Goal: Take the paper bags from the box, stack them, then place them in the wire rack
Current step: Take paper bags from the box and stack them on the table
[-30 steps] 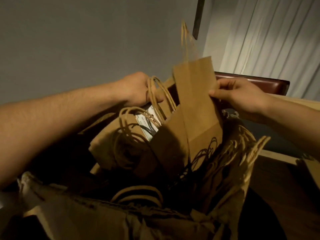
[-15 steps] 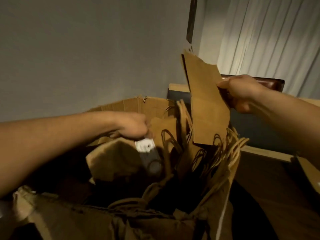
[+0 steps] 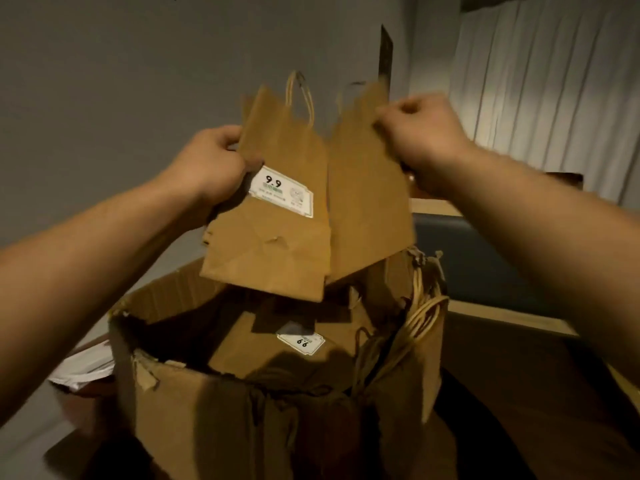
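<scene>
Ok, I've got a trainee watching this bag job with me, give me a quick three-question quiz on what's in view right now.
1. True or false: the left hand holds a paper bag that carries a white price label.
2. Which one describes the bag in the right hand?
A. It lies flat inside the box
B. It is held up above the box, beside the labelled bag
C. It sits in a wire rack
3. Fill in: more bags remain in the cardboard box, and one shows a label reading ___.

Key: 1 true; 2 B, the plain bag hangs edge to edge with the labelled one; 3 "9.9".
</scene>
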